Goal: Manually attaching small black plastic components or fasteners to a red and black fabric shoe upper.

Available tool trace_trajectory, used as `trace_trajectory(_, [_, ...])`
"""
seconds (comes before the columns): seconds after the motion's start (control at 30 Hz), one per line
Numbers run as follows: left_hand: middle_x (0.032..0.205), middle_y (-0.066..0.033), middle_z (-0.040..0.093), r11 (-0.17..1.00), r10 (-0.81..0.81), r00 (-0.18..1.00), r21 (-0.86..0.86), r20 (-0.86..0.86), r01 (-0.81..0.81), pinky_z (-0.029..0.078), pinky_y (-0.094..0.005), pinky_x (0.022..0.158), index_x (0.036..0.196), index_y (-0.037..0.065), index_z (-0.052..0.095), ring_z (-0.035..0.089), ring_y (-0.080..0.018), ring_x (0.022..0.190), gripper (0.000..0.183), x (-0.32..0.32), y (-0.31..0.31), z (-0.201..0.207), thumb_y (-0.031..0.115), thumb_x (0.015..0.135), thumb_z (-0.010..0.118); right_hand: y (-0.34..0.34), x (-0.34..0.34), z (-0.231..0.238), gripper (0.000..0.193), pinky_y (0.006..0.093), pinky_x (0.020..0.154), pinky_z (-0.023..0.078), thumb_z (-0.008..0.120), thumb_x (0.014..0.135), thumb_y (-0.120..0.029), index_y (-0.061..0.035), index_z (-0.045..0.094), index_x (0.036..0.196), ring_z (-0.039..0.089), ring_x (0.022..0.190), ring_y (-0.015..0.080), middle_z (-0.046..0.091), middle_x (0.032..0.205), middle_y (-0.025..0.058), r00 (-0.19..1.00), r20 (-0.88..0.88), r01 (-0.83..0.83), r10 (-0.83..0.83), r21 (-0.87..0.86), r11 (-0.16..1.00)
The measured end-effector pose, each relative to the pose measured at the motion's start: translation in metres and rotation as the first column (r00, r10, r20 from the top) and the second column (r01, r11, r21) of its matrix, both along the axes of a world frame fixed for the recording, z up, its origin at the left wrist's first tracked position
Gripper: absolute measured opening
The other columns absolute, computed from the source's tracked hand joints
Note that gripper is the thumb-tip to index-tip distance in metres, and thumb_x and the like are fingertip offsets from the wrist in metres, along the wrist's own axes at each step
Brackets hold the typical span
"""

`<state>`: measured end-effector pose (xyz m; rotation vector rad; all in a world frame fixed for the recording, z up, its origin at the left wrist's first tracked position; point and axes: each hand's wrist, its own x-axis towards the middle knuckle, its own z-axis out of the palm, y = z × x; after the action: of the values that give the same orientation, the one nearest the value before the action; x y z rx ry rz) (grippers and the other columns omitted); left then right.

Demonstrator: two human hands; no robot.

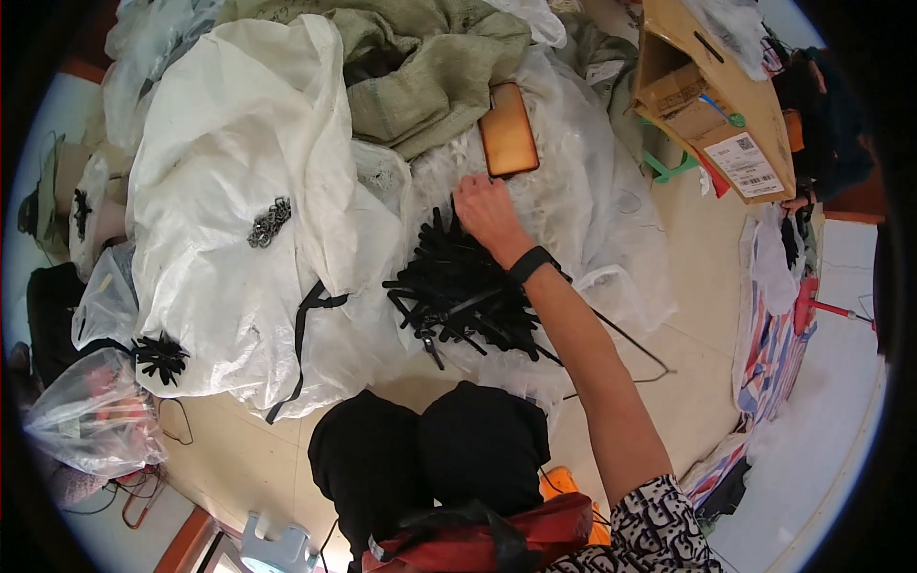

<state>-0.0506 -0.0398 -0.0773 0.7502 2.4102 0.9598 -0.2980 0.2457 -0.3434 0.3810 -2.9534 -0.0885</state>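
A heap of short black strips (458,286), some with small metal fittings, lies on pale plastic sacking in front of my knees. My right hand (489,218) is at the far edge of this heap with its fingers curled closed, knuckles up. What lies between its fingertips, if anything, is hidden. Just beyond the fingers rests a phone-like slab with an orange-gold face and dark edge (509,134). My left hand is out of view. To the left, a small cluster of metal rings (270,222) and a longer black strap (304,349) lie on a white sack (239,143).
A smaller bunch of black strips (160,358) sits at the white sack's near left corner. Green-grey sacking (420,57) is bunched behind. An open cardboard box (712,105) stands far right. A thin bent wire (635,349) sticks out beneath my right forearm.
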Motion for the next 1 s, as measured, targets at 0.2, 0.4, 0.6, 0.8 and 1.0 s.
trace_trajectory(0.2, [0.081, -0.0144, 0.060, 0.996, 0.043, 0.993, -0.082, 0.112, -0.034, 0.048, -0.0355, 0.063, 0.096, 0.006, 0.058, 0.059, -0.0285, 0.069, 0.024, 0.014, -0.007, -0.002, 0.007, 0.072, 0.058, 0.007, 0.035, 0.009, 0.007, 0.0368, 0.045, 0.045, 0.054, 0.067, -0.012, -0.0075, 0.058, 0.063, 0.060, 0.057, 0.0245, 0.056, 0.062, 0.0082, 0.992, 0.102, 0.087, -0.076, -0.103, 0.991])
trace_trajectory(0.4, [0.083, -0.0128, 0.058, 0.993, 0.088, 0.984, -0.092, 0.155, -0.074, 0.046, -0.0355, 0.062, 0.093, 0.001, 0.054, 0.059, -0.0264, 0.074, 0.023, -0.004, 0.006, 0.012, -0.001, 0.071, 0.058, 0.026, 0.108, 0.002, 0.008, 0.0370, 0.051, 0.047, 0.050, 0.069, -0.009, -0.0062, 0.054, 0.062, 0.060, 0.066, 0.0283, 0.057, 0.069, 0.0111, 0.937, 0.261, 0.267, -0.233, -0.101, 0.958])
trace_trajectory(0.6, [0.087, -0.0141, 0.059, 0.980, 0.173, 0.948, 0.054, 0.265, -0.194, 0.046, -0.0337, 0.068, 0.102, 0.000, 0.049, 0.059, -0.0291, 0.080, 0.023, -0.023, 0.022, 0.026, 0.000, 0.079, 0.051, 0.014, 0.155, 0.199, 0.026, 0.0239, 0.063, 0.046, 0.065, 0.063, -0.007, -0.0014, 0.063, 0.088, 0.057, 0.068, 0.0135, 0.062, 0.081, 0.0057, 0.884, 0.467, 0.452, 0.015, -0.863, 0.226])
trace_trajectory(0.8, [0.085, -0.0150, 0.059, 0.966, 0.149, 0.960, 0.173, 0.236, -0.192, 0.047, -0.0360, 0.066, 0.108, 0.002, 0.044, 0.059, -0.0310, 0.080, 0.028, -0.014, 0.014, 0.027, 0.001, 0.080, 0.049, -0.074, 0.269, 0.320, 0.013, 0.0257, 0.065, 0.048, 0.054, 0.070, -0.004, -0.0002, 0.055, 0.083, 0.055, 0.077, 0.0158, 0.053, 0.081, 0.0070, 0.591, -0.052, -0.171, 0.805, -0.983, 0.062])
trace_trajectory(1.0, [0.088, -0.0150, 0.059, 0.993, 0.060, 0.996, 0.099, 0.064, -0.066, 0.047, -0.0316, 0.071, 0.103, 0.001, 0.051, 0.059, -0.0279, 0.082, 0.024, 0.006, 0.002, 0.026, 0.001, 0.079, 0.051, -0.101, 0.304, 0.264, 0.013, 0.0263, 0.061, 0.047, 0.052, 0.067, -0.009, -0.0012, 0.055, 0.076, 0.053, 0.077, 0.0191, 0.049, 0.073, 0.0071, 0.901, 0.194, -0.249, 0.388, -0.500, 0.829])
